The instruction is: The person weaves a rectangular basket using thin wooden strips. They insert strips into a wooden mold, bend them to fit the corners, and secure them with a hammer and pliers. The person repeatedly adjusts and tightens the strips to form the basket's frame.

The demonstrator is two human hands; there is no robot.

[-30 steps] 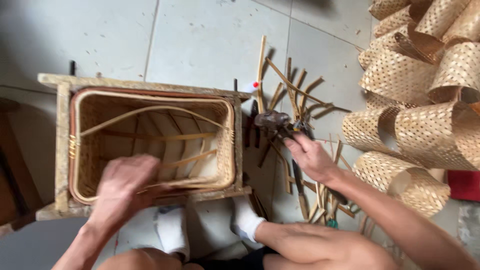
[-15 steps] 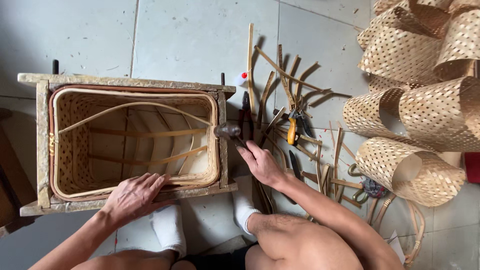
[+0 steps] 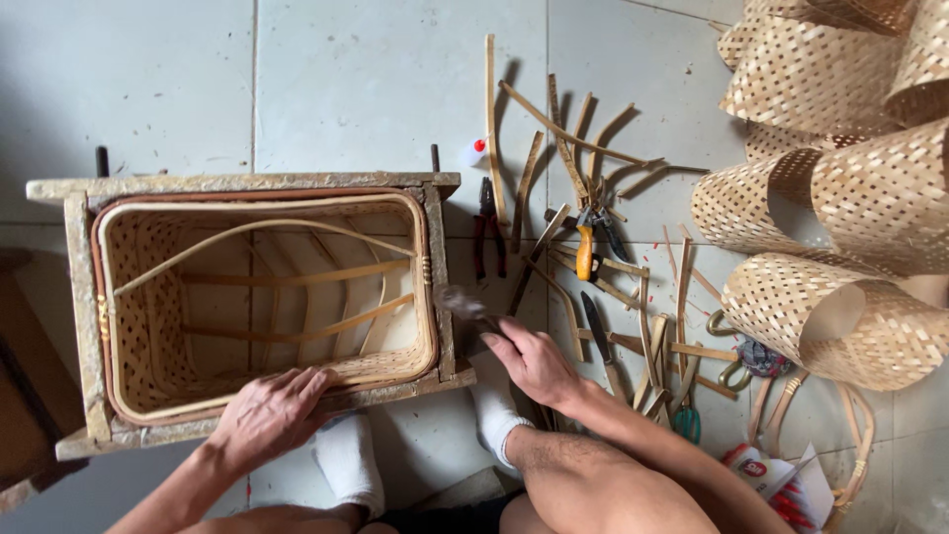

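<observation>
A woven bamboo basket sits inside a rough wooden frame on the tiled floor. My left hand presses flat on the basket's near rim and the frame's front bar. Gripped in my right hand is a small hammer, whose blurred head is at the frame's right side, next to the basket's right rim. Curved bamboo strips cross the inside of the basket.
Loose bamboo strips, red-handled pliers, orange-handled cutters, a knife and green-handled scissors lie right of the frame. Woven bamboo cylinders are piled at the far right. My white-socked feet rest below the frame.
My right hand has come left from the tool pile with the hammer to the frame's right side. My left hand has slid along the near rim.
</observation>
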